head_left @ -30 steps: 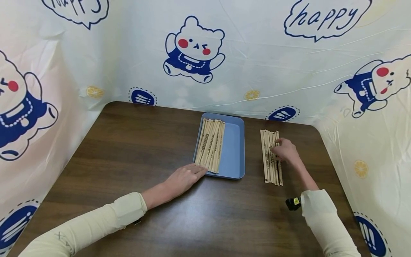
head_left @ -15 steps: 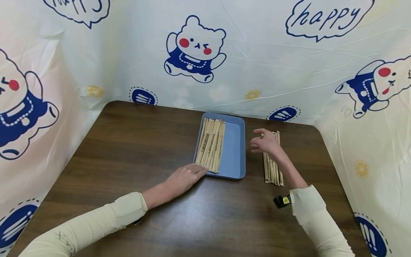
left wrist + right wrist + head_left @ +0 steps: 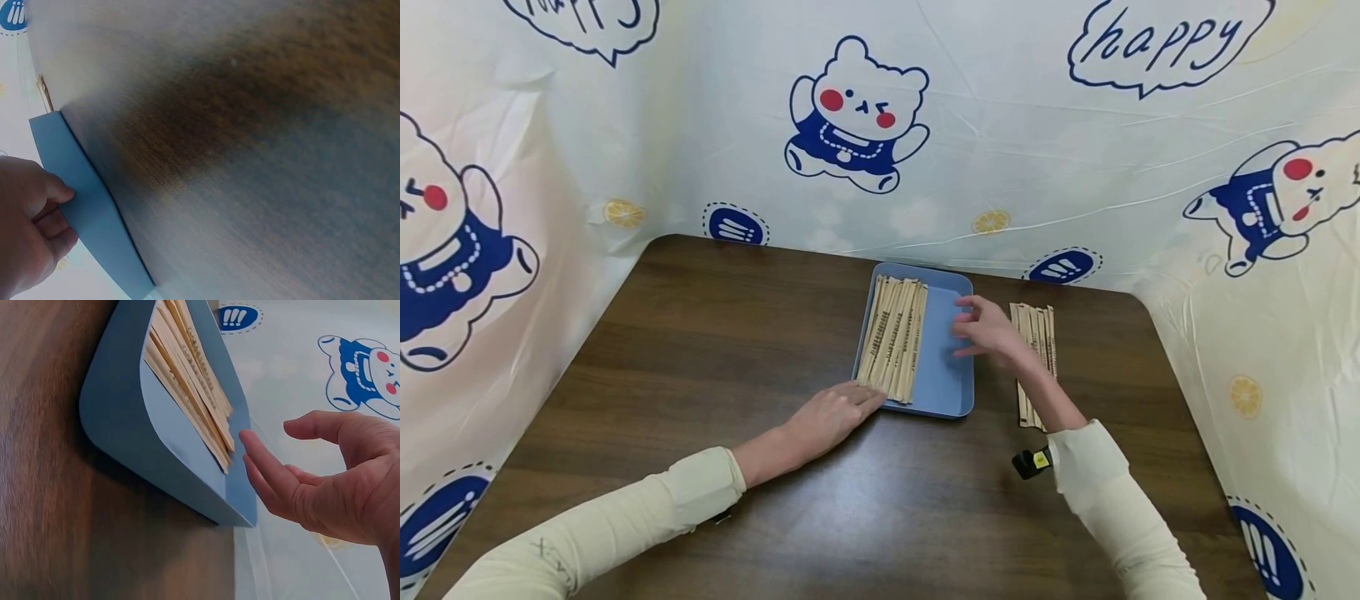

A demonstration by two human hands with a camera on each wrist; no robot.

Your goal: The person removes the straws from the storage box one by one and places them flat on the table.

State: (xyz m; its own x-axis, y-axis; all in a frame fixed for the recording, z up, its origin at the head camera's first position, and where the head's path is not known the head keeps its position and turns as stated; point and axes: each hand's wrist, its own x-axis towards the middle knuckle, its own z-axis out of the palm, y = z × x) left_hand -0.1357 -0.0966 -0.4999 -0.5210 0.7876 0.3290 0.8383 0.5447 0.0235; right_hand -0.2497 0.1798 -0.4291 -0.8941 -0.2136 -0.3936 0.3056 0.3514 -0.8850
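Observation:
A shallow blue tray (image 3: 946, 383) lies on the table. Long, thin paper-wrapped sticks (image 3: 891, 340) with printed lettering fill its left side, all lying lengthwise. My left hand (image 3: 831, 417) grips the tray's near left corner; in the left wrist view its thumb (image 3: 59, 187) presses the outer wall. My right hand (image 3: 988, 329) hangs over the tray's right rim, fingers apart and nothing between them. In the right wrist view those fingers (image 3: 275, 475) are spread beside the tray's rim. Partly hidden behind the right forearm is a second row of wrapped sticks (image 3: 1036, 333).
A dark wooden table (image 3: 715, 333) carries everything. A printed cloth (image 3: 985, 125) with cartoon bears hangs round its back and sides. A small black camera (image 3: 1030, 462) juts from the right wrist.
My right hand has moved left, from the loose row of wrapped sticks to the tray's right side. The left hand and the tray stay where they were.

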